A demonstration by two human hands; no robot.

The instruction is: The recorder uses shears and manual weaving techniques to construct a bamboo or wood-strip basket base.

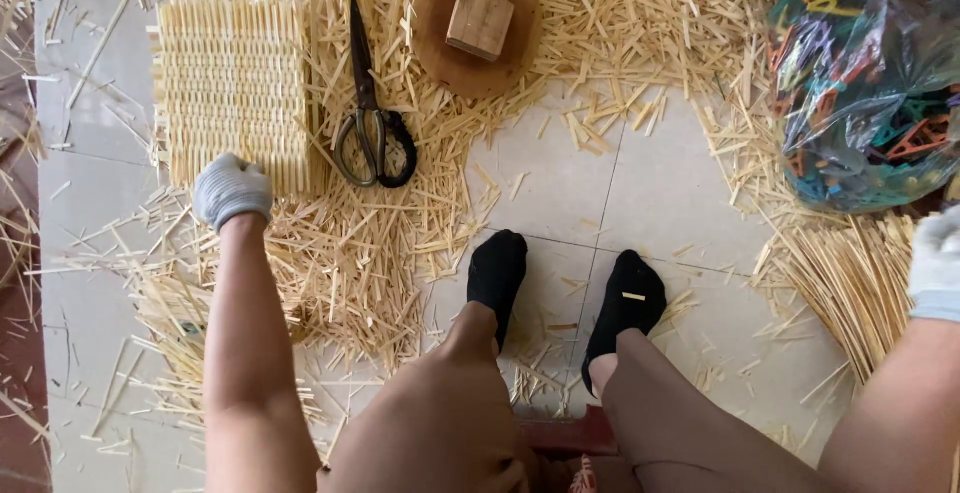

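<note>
Neither glove shows a clear grip: your left hand (231,191), in a pale grey knit glove, is balled up at the lower edge of the flat rectangular mat of woven pale straw strips (233,88), touching or just over it, and whether it pinches anything can't be told. Your right hand (937,265), also gloved, sits cut off at the right frame edge over the loose bundle of long pale straw stalks (850,283); fingers hidden, grip can't be told.

Big to small. Floor of light grey square tiles (590,183) under everything, with a wide litter of short chopped straw offcuts (350,243) spread across the top and left. Your legs run down the middle, black-socked feet (497,271) flat on the tile, a straw scrap on the right sock.

Upper right: a clear plastic bag (865,83) stuffed with multicoloured plastic clips, lying near the stalk bundle. The woven mat is upper left. Top centre: a round brown wooden disc (445,48) with a small pale wooden block (480,20) on it. Large dark metal scissors with black looped handles (370,103) lie closed just right of the mat, blades pointing away from you.
</note>
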